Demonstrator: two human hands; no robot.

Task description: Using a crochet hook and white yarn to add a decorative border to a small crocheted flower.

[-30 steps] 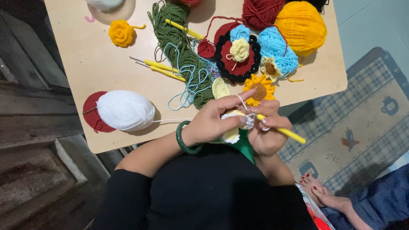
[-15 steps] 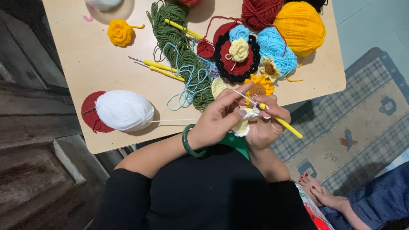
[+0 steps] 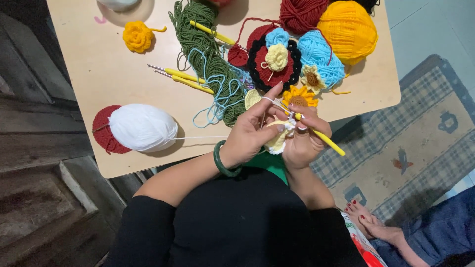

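A big yellow yarn ball (image 3: 348, 30) sits on the wooden table (image 3: 99, 74) beside a light blue one (image 3: 316, 57). A small yellow crochet rose (image 3: 137, 36) lies well apart. Two spare yellow-handled hooks (image 3: 185, 79) touch the green yarn (image 3: 210, 59). A checked rug (image 3: 410, 143) covers the floor.

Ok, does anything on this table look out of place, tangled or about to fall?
Mostly tidy. The loose light blue yarn strand lies tangled over the green crocheted strip. The round red crocheted piece under the white yarn ball sits close to the edge of the wooden table.
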